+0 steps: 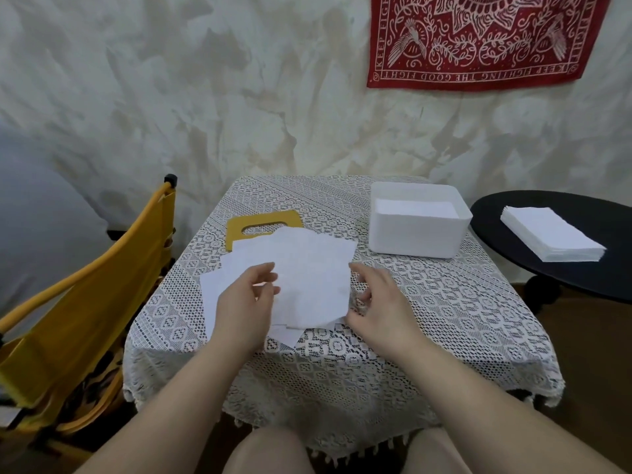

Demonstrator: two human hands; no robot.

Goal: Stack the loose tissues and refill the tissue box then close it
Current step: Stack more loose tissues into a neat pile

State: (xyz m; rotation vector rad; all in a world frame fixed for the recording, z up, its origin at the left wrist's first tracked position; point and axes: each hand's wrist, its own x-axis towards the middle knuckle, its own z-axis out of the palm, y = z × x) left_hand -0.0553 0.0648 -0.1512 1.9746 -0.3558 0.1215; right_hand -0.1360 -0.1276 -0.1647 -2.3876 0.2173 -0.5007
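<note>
Several loose white tissues [307, 268] lie fanned out on the lace-covered table [444, 309]. My left hand [244, 302] rests on the left part of the pile, fingers loosely curled over the sheets. My right hand [376, 302] hovers at the pile's right edge, fingers bent, touching or nearly touching the top sheet. The white tissue box [415, 234] stands open at the back right with a stack of tissues inside. Its yellow lid [239, 229] with a slot lies flat behind the pile, partly covered by tissues.
A black round side table [513, 241] on the right carries a neat stack of white tissues [550, 237]. A yellow folding chair [85, 319] stands close on the left. A wall with a red bandana [478, 39] is behind.
</note>
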